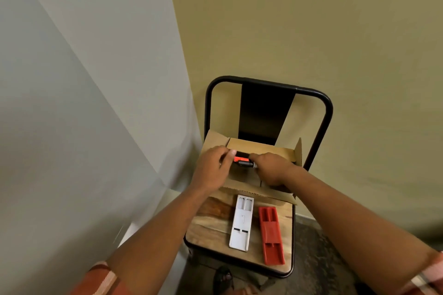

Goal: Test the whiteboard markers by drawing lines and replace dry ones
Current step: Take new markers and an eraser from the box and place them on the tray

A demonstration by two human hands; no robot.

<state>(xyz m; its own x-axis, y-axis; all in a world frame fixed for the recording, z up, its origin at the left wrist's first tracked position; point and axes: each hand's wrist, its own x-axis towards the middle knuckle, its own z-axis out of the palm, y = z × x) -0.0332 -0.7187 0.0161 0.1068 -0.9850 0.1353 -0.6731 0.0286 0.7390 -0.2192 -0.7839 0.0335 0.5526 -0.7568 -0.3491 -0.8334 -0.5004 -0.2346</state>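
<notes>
Person, head view: bare forearms; short sleeves (100, 279) w/ orange-red and white plaid, visible at both lower corners; sandal (223, 279) on foot.

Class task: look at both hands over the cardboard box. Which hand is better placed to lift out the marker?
Right. The right hand already touches the dark marker; the left hand rests on the box flap.

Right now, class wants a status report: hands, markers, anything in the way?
Left hand and right hand both over open cardboard box on wooden chair seat. Dark marker pinched between them. White tray, red tray lie clear in front.
</notes>
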